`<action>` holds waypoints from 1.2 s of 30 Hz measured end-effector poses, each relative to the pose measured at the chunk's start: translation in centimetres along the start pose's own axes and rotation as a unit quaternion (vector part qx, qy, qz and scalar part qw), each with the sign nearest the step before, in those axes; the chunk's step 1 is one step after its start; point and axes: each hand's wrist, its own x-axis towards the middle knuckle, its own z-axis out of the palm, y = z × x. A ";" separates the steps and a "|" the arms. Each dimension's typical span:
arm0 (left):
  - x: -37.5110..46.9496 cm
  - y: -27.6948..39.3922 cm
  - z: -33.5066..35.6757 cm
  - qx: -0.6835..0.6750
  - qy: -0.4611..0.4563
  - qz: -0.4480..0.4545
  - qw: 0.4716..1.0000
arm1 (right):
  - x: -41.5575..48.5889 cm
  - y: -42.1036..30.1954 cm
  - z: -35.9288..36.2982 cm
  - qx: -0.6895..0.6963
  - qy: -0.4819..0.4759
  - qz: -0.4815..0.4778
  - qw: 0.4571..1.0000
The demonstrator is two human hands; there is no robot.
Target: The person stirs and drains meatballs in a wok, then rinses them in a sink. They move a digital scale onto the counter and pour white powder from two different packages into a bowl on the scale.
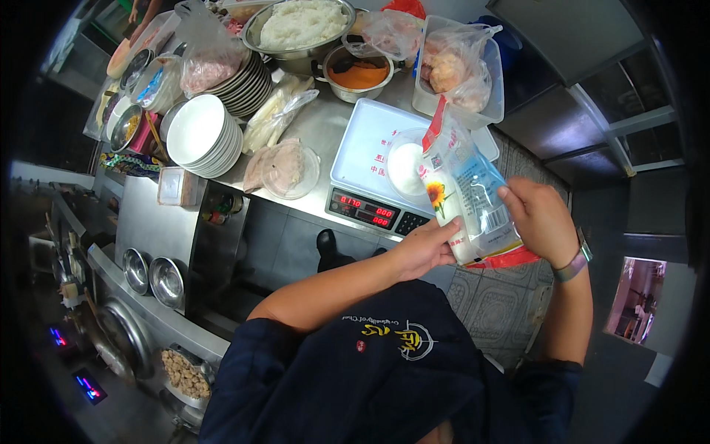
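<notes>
Both my hands are on a clear plastic bag [480, 191] printed with a sunflower, red and blue, which holds some white powder. My left hand [424, 250] grips the bag's lower left side, where the powder bulges. My right hand [538, 216] pinches its right edge. The bag is tilted, its red-edged upper end over a clear round bowl [395, 180] of white powder [407, 165]. That bowl stands on the white platform of a digital scale [355, 144], partly hidden by the bag. Red digits glow on the scale's display [363, 208].
Behind the scale are a pot of orange sauce [358, 75], a steel bowl of rice [302, 28] and a plastic tub [424, 100] with bagged meat. Left stand stacked white bowls [202, 133] and a plastic lid [291, 172] on pale food. Another person's arm [145, 19] shows top left.
</notes>
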 end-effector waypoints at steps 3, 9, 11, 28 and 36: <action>-0.6 -0.1 0.6 -0.022 -0.001 -0.028 0.999 | 0.0 0.0 -0.3 0.054 -0.014 0.050 0.997; -0.2 -0.5 0.0 -0.003 0.007 -0.020 1.000 | -0.3 1.1 0.4 0.041 -0.005 0.013 0.999; -0.2 -0.9 0.0 -0.007 0.004 -0.019 1.000 | -0.4 1.0 0.4 0.050 -0.004 0.012 0.999; -0.3 -1.2 0.4 0.008 0.027 -0.020 0.999 | -1.9 1.5 1.1 0.061 0.014 0.003 0.998; -0.6 -1.2 0.3 0.003 0.037 -0.006 0.999 | -1.2 0.9 0.7 0.025 0.004 -0.002 1.000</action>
